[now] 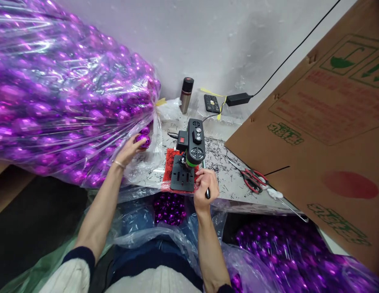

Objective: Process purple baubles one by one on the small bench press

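Note:
My left hand (130,149) is at the mouth of a big clear plastic bag (116,77), its fingers closed round a shiny purple ball (144,141). Another purple ball (145,130) lies just beyond it. My right hand (206,185) is in a fist around a black handle (208,193) beside a small bench drill press (196,138). The press has a black head, a red switch and a slotted black base plate (182,175). Under the plate lies a red mat (169,165). The tool tip is mostly hidden beneath the head.
Black shavings litter the white table (218,175). Red-handled scissors (253,179) lie at right against a large cardboard box (323,134). Behind stand a thermos flask (186,95), a phone (211,103) and a power adapter (238,99). More purple balls (169,209) fill plastic bags below the table edge.

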`<move>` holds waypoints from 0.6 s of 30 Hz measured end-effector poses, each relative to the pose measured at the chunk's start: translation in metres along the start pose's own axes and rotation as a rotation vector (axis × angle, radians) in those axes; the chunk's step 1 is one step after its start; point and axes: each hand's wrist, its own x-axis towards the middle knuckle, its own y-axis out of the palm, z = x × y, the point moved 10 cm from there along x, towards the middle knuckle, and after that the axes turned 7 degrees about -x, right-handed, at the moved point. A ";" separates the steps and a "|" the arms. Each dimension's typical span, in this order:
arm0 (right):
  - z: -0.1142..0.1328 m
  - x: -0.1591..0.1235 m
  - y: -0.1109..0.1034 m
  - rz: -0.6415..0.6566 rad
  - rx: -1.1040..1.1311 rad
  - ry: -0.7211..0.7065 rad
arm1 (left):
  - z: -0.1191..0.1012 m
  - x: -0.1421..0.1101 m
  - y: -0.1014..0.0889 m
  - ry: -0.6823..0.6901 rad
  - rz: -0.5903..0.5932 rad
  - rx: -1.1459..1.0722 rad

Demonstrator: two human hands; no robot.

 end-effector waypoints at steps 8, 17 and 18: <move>-0.002 0.015 0.001 0.019 0.027 0.136 | 0.041 -0.100 0.053 -0.255 0.127 -0.583; 0.003 0.021 -0.001 0.041 -0.005 0.108 | 0.067 -0.127 0.110 -0.347 0.108 -0.611; 0.004 0.021 -0.001 0.045 -0.009 0.099 | 0.070 -0.127 0.111 -0.340 0.093 -0.589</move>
